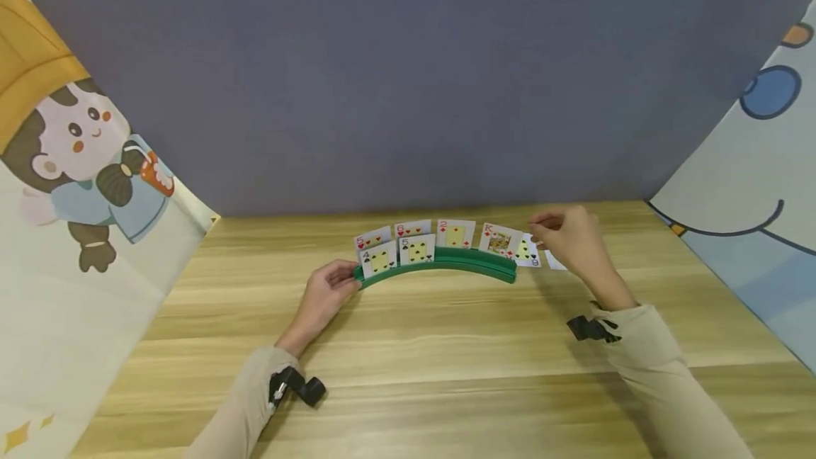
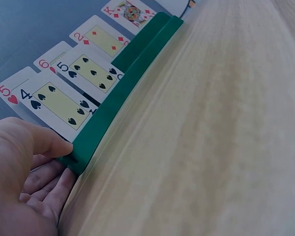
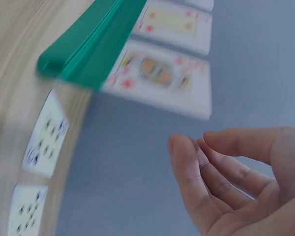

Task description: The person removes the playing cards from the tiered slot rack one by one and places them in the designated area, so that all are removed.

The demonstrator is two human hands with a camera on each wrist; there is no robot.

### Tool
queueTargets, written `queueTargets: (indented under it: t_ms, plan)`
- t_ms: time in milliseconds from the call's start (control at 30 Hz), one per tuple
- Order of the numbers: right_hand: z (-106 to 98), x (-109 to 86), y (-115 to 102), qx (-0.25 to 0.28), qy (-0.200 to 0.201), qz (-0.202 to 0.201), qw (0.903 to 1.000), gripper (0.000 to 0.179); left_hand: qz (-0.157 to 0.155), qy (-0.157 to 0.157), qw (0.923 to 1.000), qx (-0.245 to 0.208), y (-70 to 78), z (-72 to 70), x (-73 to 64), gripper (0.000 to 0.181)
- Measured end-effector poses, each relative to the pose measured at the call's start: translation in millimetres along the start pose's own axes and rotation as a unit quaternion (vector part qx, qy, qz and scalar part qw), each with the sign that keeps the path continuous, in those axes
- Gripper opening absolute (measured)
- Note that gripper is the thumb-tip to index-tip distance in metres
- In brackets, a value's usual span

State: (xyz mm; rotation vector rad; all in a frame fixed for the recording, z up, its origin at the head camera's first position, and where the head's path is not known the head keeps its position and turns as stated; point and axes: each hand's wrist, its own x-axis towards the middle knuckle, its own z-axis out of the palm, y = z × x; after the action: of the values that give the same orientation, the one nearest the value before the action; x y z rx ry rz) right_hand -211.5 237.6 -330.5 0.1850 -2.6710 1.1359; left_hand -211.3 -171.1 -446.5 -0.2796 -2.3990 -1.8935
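Observation:
My left hand [image 1: 325, 296] grips the left end of a curved green card holder [image 1: 459, 258], its thumb pressed on the front edge in the left wrist view. In the holder's rear row stand the five of hearts [image 1: 370, 238], six of hearts [image 1: 411, 227], two of diamonds [image 1: 455, 234] and king of diamonds [image 1: 499, 239]. The four of spades [image 2: 59, 105] and five of spades [image 2: 91, 73] stand in front of the two left hearts. Just past the king, my right hand [image 3: 236, 172] is raised with fingers loosely bent, thumb and forefinger apart, holding nothing.
Two loose black-pip cards lie face up on the wooden table [image 1: 414, 374] right of the holder: a spade card [image 3: 45, 137] and another card [image 3: 27, 211], partly behind my right hand in the head view. A dark grey panel [image 1: 408, 91] rises behind the table.

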Motion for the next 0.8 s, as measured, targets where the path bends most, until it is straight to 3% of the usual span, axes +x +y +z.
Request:
queueTargets:
  t_ms: [100,333,500,800]
  plan:
    - [8.3,-2.7,-13.9,-0.010,0.007,-0.023,0.9997,0.016,0.002,0.000,1.0000,0.000,-0.2,1.5,1.3,0.030]
    - [29.9,-5.8,-46.8,-0.056,0.074,-0.096,0.9911,0.012,0.002,0.006,1.0000,0.000,-1.7,2.1,2.2,0.030]
    - [43.4,-7.3,-67.4,-0.037,0.062,-0.121,0.9901,0.011,0.001,0.004,1.0000,-0.002,-0.6,2.1,2.2,0.032]
    - [76.9,2.8,-90.9,-0.009,0.006,-0.145,0.9894,0.010,-0.002,0.003,1.0000,-0.002,-0.4,1.5,1.7,0.033]
